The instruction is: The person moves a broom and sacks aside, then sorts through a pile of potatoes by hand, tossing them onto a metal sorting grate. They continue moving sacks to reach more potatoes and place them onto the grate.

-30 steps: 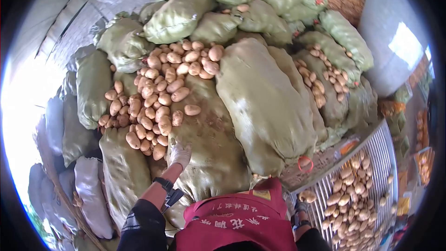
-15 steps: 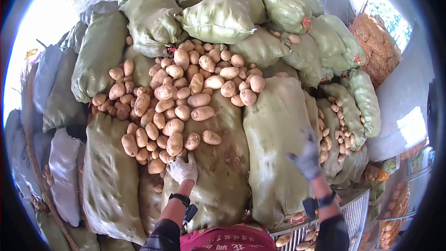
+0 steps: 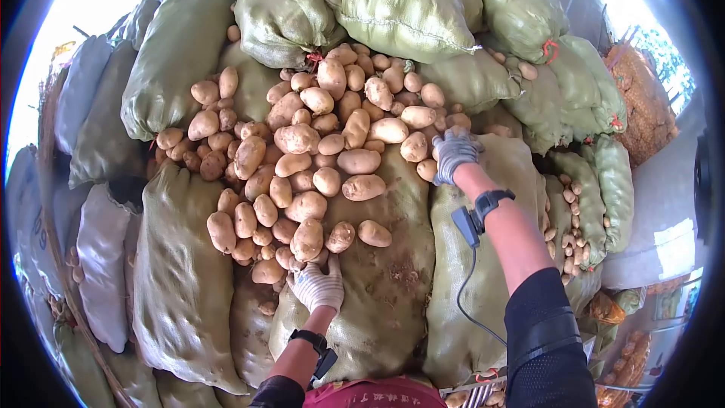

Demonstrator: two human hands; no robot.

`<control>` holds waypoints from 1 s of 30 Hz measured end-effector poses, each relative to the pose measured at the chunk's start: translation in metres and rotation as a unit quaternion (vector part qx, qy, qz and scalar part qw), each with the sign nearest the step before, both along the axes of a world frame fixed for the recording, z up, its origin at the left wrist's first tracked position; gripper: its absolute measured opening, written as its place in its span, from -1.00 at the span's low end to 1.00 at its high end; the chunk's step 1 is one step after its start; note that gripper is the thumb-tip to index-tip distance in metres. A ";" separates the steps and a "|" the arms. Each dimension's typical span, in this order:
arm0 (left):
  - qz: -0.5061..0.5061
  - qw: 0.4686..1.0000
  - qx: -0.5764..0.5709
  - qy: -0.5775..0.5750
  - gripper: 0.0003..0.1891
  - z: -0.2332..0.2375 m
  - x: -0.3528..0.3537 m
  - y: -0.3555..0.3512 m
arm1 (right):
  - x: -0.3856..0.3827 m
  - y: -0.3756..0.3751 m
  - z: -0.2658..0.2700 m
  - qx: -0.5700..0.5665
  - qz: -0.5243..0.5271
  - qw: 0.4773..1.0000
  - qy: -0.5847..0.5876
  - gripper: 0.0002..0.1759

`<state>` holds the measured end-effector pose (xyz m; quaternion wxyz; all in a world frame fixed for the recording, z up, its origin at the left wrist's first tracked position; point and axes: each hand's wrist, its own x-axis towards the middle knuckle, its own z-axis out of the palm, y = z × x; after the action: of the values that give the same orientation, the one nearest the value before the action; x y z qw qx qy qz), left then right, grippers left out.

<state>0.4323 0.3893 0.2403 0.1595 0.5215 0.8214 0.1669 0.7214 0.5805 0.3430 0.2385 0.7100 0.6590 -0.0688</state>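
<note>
Has swung the right hand (image 3: pixel 458 154) up the right sack (image 3: pixel 470 287) to its far left corner. Rests the left hand (image 3: pixel 317 287) part-open, gripping nothing evident, against potatoes (image 3: pixel 296 138) heaped along the middle sack's (image 3: pixel 370 287) far and left edges. At right, bends the hand downward; cannot tell any hold. Seems mid-reach; calls for closing around potatoes.

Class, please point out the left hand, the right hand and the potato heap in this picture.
Left hand (image 3: pixel 317 289): head view, on the back of the hand.
Right hand (image 3: pixel 456 156): head view, on the back of the hand.
Potato heap (image 3: pixel 297 139): head view, near its middle.
</note>
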 end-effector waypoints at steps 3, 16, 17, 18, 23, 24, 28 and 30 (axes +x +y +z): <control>-0.011 0.999 -0.023 -0.036 -0.56 0.013 0.001 -0.001 | 0.002 -0.024 0.004 0.052 -0.024 0.998 -0.003 0.10; 0.002 0.998 -0.051 -0.021 -0.34 0.007 0.004 -0.002 | 0.191 -0.534 -0.062 0.344 -0.358 0.756 0.426 -0.16; -0.009 0.999 -0.027 -0.033 -0.35 0.006 0.005 -0.005 | 0.198 -0.610 -0.086 0.340 -0.416 0.749 0.388 -0.19; -0.016 0.999 0.001 -0.041 -0.36 0.003 0.003 -0.005 | 0.203 -0.692 -0.103 0.335 -0.474 0.739 0.342 -0.21; -0.021 0.998 -0.016 0.056 -0.35 0.001 0.004 -0.005 | 0.223 -0.918 -0.115 0.299 -0.709 0.635 0.072 -0.33; -0.019 0.998 -0.025 0.054 -0.33 0.003 0.005 -0.005 | 0.236 -0.919 -0.110 0.305 -0.710 0.633 0.035 -0.35; -0.023 0.997 -0.039 0.056 -0.36 0.010 0.004 -0.006 | 0.316 -0.831 -0.152 0.464 -0.233 0.847 -0.113 -0.42; -0.031 0.999 0.003 0.039 -0.46 0.003 0.001 -0.007 | 0.264 -0.648 -0.130 0.439 -0.239 0.854 0.142 -0.42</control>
<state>0.4329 0.3823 0.2434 0.1308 0.5536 0.8097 0.1444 0.9852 -0.0672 0.2131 -0.2178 0.8590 0.4575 0.0728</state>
